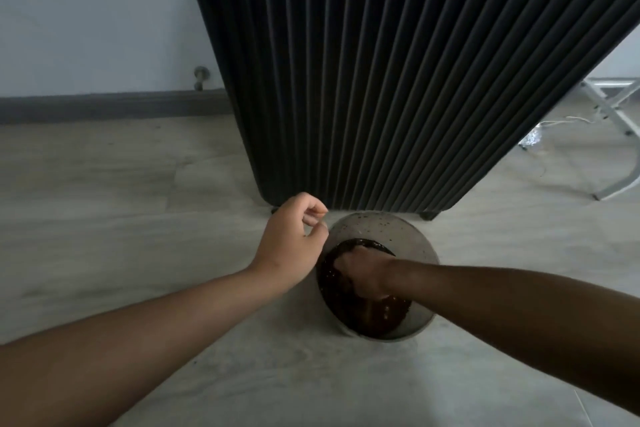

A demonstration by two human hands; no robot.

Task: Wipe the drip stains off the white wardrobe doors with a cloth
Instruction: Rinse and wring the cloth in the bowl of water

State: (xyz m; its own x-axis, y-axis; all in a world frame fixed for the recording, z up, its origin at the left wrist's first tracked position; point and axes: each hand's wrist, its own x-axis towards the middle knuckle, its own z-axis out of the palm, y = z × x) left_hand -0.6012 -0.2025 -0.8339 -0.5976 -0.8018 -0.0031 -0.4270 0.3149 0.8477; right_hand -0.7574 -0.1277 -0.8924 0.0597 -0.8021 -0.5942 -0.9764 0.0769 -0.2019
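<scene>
A round grey bucket [372, 224] stands on the floor in front of a dark ribbed cabinet. Dark water fills its lower part. My right hand [365, 272] is down inside the bucket, gripping a dark wet cloth [337, 265] that bunches around my fingers. My left hand [294, 239] hovers just left of the bucket's rim, fingers loosely curled and holding nothing. No white wardrobe door is in view.
The dark ribbed cabinet [398, 80] rises right behind the bucket on small feet. A grey wall with a dark skirting board [104, 106] and a metal door stop [201, 76] is at the left. A white folding frame [620, 121] and a thin cable lie at the right.
</scene>
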